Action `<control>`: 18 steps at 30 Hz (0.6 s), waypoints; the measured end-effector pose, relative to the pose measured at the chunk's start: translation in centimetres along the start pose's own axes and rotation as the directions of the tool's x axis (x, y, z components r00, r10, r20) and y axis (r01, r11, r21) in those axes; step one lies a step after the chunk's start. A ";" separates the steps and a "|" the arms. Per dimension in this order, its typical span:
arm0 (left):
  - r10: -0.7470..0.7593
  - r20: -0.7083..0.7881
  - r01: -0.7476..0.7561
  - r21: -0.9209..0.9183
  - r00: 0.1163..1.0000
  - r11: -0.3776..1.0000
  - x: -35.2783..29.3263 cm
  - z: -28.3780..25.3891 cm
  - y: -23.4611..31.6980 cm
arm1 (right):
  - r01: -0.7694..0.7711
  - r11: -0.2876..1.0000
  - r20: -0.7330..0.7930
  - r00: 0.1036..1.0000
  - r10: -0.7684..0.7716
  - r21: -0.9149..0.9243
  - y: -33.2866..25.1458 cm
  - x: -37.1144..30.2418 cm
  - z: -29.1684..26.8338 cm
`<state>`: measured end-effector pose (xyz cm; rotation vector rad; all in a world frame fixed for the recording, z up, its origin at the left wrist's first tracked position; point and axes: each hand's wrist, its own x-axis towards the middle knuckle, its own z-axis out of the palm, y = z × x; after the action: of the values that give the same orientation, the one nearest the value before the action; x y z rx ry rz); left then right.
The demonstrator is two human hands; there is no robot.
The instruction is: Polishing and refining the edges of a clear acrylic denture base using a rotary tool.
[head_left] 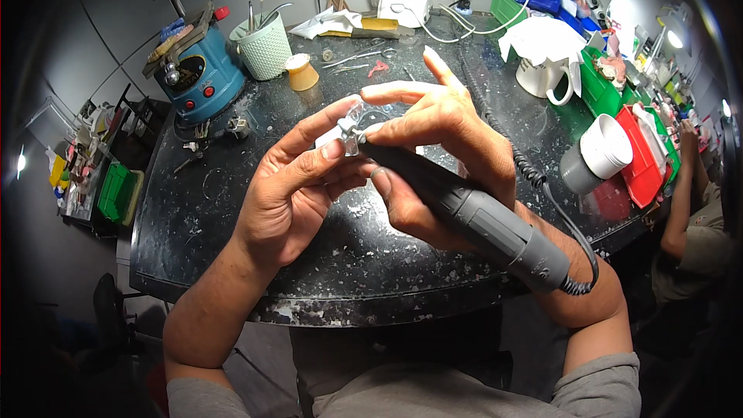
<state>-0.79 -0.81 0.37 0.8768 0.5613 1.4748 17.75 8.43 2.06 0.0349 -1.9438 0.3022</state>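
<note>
My left hand (282,197) pinches a small clear, shiny piece (351,125) between thumb and fingers, above the middle of the bench. It looks like transparent plastic; its full shape is hidden by my fingers. My right hand (457,135) is closed round a dark grey rotary handpiece (495,224), which lies slanted across the palm. The handpiece's narrow front end points up and left, and its tip meets or nearly meets the clear piece. From its back end a coiled black cord (530,170) loops up along the right of my wrist.
On the black, white-flecked bench (209,240) stand a blue machine (203,70), a pale green tool basket (263,46), an amber-and-white jar (301,73), a white mug (538,77) and white cups (606,145). Red bins (638,155) line the right edge. A co-worker's arm (681,193) shows at far right.
</note>
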 end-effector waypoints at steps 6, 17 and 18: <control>0.013 -0.020 -0.012 0.012 1.000 1.000 0.0 0.0 -0.1 | 0.015 1.000 -0.013 1.000 -0.015 0.012 0.0 0.1 0.1; 0.024 0.001 -0.024 0.043 1.000 0.999 0.1 0.8 0.0 | 0.010 0.999 -0.045 0.999 -0.008 0.045 0.5 -0.2 0.4; 0.029 -0.001 -0.029 0.048 1.000 0.998 0.1 1.0 -0.1 | 0.010 0.999 -0.045 0.999 -0.008 0.043 0.4 -0.2 0.3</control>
<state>0.08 -0.86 0.94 0.9245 0.5894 1.4935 17.52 8.72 1.72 0.0643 -1.8919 0.3363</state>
